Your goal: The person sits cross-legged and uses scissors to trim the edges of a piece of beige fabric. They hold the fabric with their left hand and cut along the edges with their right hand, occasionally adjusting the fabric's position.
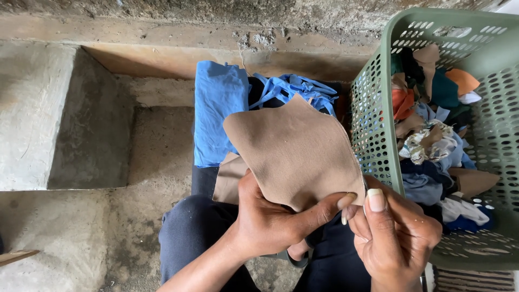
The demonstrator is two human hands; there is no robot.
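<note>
A tan fabric piece point(294, 148) with curved edges is held up above my lap. My left hand point(270, 216) grips its lower edge, the thumb stretched along the cloth. My right hand point(394, 232) pinches the lower right corner between thumb and fingers; part of a dark tool handle shows under the left hand, too hidden to identify. Behind the tan piece lies a stack of blue fabric point(219, 108) with blue strips point(294, 86), and another tan piece point(230, 178) beneath.
A green perforated plastic basket point(373, 135) stands at the right, filled with several mixed fabric scraps point(432, 135). Concrete floor and a raised concrete step point(48, 119) lie at the left. My knees in dark trousers point(194, 232) are below.
</note>
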